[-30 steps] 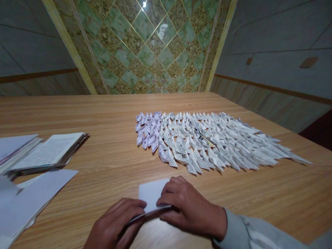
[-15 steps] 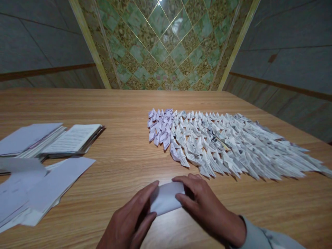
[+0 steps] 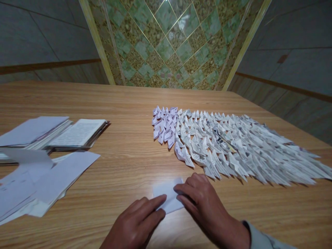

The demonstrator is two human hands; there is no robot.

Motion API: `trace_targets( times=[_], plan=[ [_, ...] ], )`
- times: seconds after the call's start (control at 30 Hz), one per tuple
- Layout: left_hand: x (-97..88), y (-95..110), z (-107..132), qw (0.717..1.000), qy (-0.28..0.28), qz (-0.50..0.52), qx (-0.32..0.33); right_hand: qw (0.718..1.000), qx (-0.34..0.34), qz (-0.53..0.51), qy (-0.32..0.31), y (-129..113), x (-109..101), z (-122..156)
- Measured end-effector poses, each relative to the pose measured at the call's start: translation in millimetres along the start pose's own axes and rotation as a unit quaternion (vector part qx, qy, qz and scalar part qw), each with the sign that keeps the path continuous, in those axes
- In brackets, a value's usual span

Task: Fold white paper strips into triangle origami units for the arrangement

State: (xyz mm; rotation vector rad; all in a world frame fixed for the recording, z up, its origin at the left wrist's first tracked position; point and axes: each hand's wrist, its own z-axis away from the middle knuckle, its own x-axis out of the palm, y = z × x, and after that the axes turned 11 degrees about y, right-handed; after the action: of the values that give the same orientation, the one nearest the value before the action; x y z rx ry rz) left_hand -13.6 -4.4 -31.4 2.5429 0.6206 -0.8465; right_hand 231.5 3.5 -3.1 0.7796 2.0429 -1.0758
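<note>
A small white sheet of paper [image 3: 164, 188] lies on the table close in front of me, with a crease or fold running across it. My left hand [image 3: 137, 219] is closed on its lower left part, index finger on top and thumb at the near edge. At the right end, my right hand [image 3: 204, 200] pinches the sheet between thumb and fingers. Just beyond the hands stand rows of folded paper boats, lilac ones [image 3: 164, 126] on the left and many white printed ones [image 3: 249, 148] stretching to the right.
On the left of the wooden table [image 3: 124, 138] lie loose white sheets [image 3: 64, 176], a stack of paper [image 3: 36, 129] and a printed stack [image 3: 79, 133]. A tiled wall [image 3: 166, 48] rises beyond the far table edge.
The paper has gone from a curved, bent-over strip to a flatter sheet with a crease. My left fingers have moved inward onto it. The view has shifted slightly.
</note>
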Motion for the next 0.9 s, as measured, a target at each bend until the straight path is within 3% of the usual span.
trace_targets(
  times=[0.33,0.47,0.6,0.9],
  plan=[
    [4.1,7,-9,0.999,-0.007,-0.04,0.009,1.0,-0.004,-0.006,-0.006,1,-1,1],
    [13.3,6,1,0.999,-0.012,-0.022,0.046,1.0,0.002,-0.001,-0.015,1,-1,2],
    [21.4,2,15,0.999,-0.034,-0.02,0.038,0.999,0.001,0.013,-0.029,0,-2,2],
    [16.2,0,17,0.996,-0.049,-0.037,0.071,0.997,-0.03,0.072,0.008,-8,-12,1]
  ],
)
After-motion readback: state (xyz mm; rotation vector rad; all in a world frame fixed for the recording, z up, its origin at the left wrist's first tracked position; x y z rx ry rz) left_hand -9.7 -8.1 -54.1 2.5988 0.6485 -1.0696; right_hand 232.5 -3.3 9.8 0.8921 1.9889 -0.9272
